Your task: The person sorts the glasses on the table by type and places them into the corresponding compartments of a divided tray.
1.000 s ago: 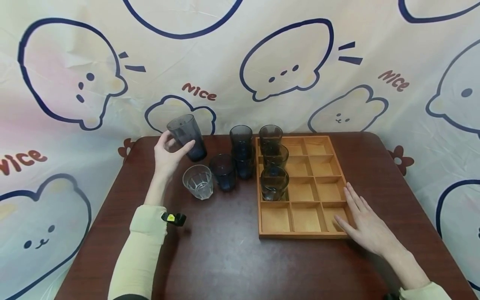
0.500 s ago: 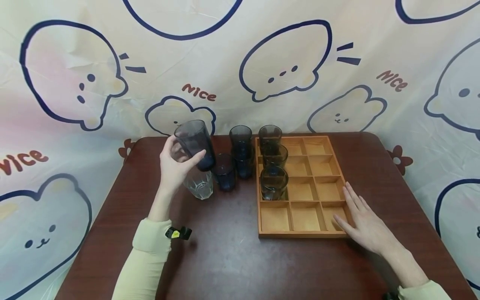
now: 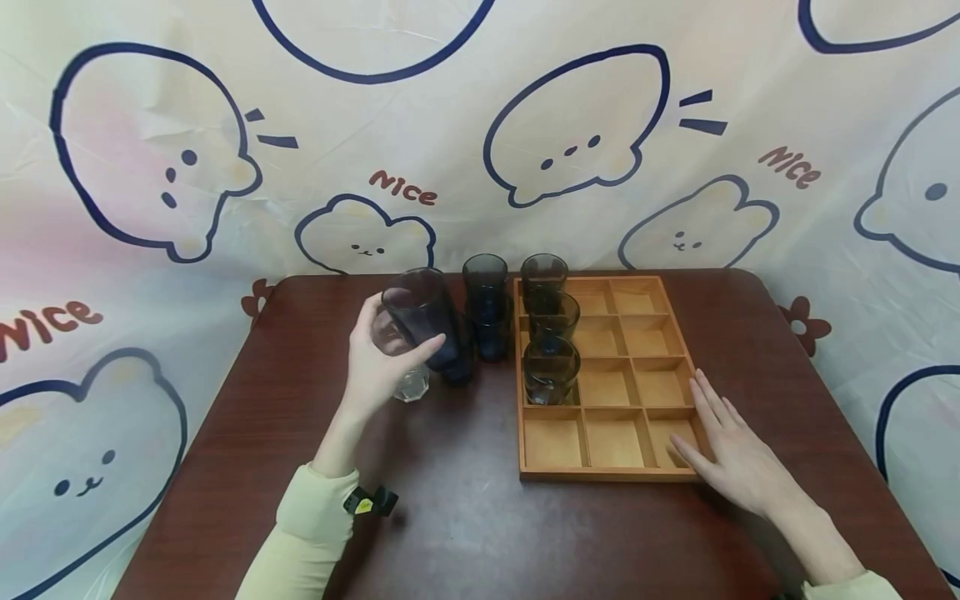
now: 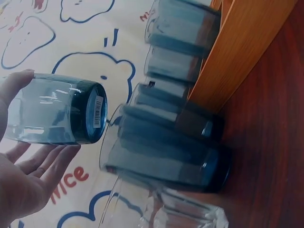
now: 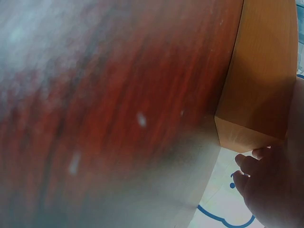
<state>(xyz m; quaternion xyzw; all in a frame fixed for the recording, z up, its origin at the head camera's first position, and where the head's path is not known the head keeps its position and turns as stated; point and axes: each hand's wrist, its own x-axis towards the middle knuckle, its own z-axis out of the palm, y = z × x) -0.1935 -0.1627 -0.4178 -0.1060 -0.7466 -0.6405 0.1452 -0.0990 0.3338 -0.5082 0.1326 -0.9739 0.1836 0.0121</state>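
My left hand (image 3: 378,358) grips a dark blue-tinted drinking glass (image 3: 422,308), held tilted above the table, thumb on one side and fingers on the other. The left wrist view shows the base of this glass with a barcode sticker. Below and behind it stands a clear faceted glass (image 3: 412,386), mostly hidden in the head view. Another blue glass (image 4: 166,152) stands beside the clear one. My right hand (image 3: 738,454) rests with extended fingers on the right edge of a wooden compartment tray (image 3: 607,477). Three tinted glasses (image 3: 551,375) occupy the tray's left column.
Two more dark glasses (image 3: 485,279) stand close to the tray's left side, one behind the other. Everything sits on a dark reddish-brown table (image 3: 450,517). A cartoon-printed cloth (image 3: 570,100) hangs behind and beside the table.
My left hand has carried the blue glass right and nearer to me, from behind the clear glass to in front of its upper part. The right hand stays on the tray.
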